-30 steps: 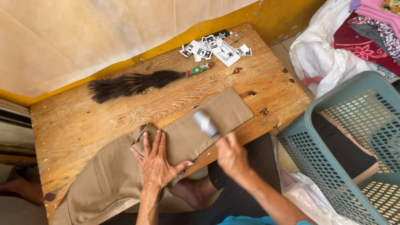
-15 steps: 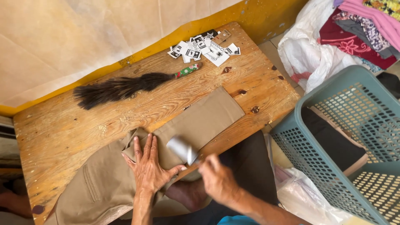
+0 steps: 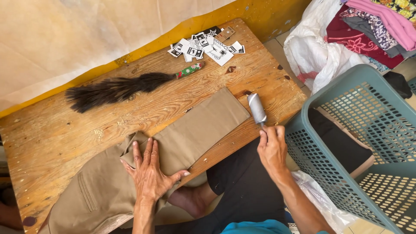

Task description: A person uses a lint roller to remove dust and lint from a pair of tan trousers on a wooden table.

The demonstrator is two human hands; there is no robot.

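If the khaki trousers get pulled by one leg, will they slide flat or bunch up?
The khaki trousers look soft: cloth already folds by the left hand, so they would probably bunch. The waist end hangs over the wooden table edge and may drag.

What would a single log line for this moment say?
left hand: flat on khaki trousers | right hand: holding lint roller at trouser hem | wooden table: feather brush, paper tags

The trousers (image 3: 130,173) run off the bottom edge; the basket (image 3: 364,147) is cut off at the right.
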